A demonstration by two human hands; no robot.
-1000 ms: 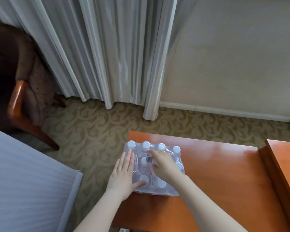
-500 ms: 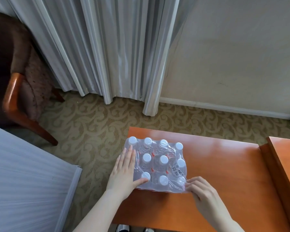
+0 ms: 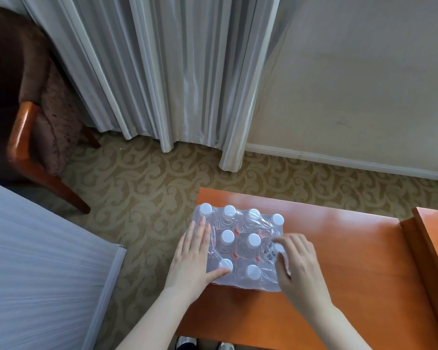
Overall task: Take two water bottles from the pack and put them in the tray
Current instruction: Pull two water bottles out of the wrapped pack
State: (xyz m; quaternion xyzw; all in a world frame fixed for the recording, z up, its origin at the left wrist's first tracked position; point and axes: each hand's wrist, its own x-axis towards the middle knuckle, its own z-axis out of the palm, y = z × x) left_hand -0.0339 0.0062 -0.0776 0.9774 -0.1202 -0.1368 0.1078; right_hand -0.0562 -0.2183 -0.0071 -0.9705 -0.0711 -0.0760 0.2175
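Note:
A shrink-wrapped pack of water bottles [image 3: 240, 246] with white caps stands on the left end of an orange wooden table [image 3: 339, 261]. My left hand [image 3: 192, 258] lies flat on the pack's left side, fingers together, thumb stretched across a near cap. My right hand [image 3: 296, 266] rests on the pack's right near corner, fingers curled onto the plastic wrap by a cap. I cannot tell whether those fingers pinch the wrap. No tray is in view.
A second orange wooden surface [image 3: 435, 238] adjoins the table at the right. A white bed [image 3: 36, 261] fills the lower left. A wooden armchair [image 3: 33, 137] stands at the far left, grey curtains [image 3: 162, 72] hang behind, and patterned carpet covers the floor.
My right hand went from the top middle of the pack down to its near right corner, then came back up onto the right side. The left hand stayed put.

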